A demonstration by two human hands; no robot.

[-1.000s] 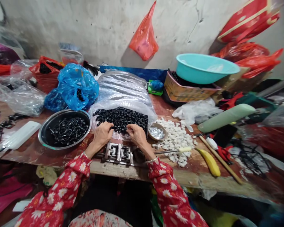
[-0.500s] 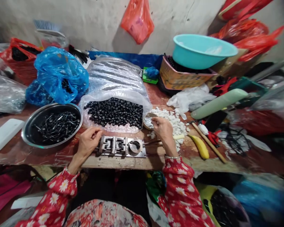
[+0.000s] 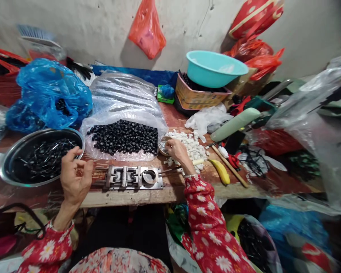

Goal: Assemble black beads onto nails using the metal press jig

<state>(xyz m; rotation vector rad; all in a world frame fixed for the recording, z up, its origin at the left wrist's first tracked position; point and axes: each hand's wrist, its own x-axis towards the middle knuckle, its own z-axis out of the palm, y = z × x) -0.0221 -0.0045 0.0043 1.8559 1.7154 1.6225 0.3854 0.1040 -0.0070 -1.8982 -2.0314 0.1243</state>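
My left hand point(image 3: 75, 175) is raised at the right rim of a steel bowl point(image 3: 6, 170), its fingers loosely bent and apart, with nothing visible in them. The bowl holds black-headed pieces with thin metal shanks point(image 3: 45, 159). My right hand point(image 3: 178, 152) reaches into a small round dish point(image 3: 160, 151) of tiny silvery parts; its fingertips are pinched together, and what they hold is hidden. Between my hands, a metal jig point(image 3: 125, 177) with a ring point(image 3: 150, 176) lies near the table's front edge. Behind it, black round caps point(image 3: 125, 138) spill from a clear plastic bag point(image 3: 125, 94).
White chunks point(image 3: 196, 146) are heaped right of the dish. Farther right are a banana point(image 3: 220, 172), a wooden stick point(image 3: 230, 167) and a pale green cylinder point(image 3: 234, 124). A turquoise basin point(image 3: 216, 70) rests on a box point(image 3: 196, 96). Blue bags point(image 3: 52, 94) stand behind the bowl.
My left hand has moved left from the jig to the bowl's rim, and its fingers have spread. The right hand stays at the dish. The whole view has shifted towards the right.
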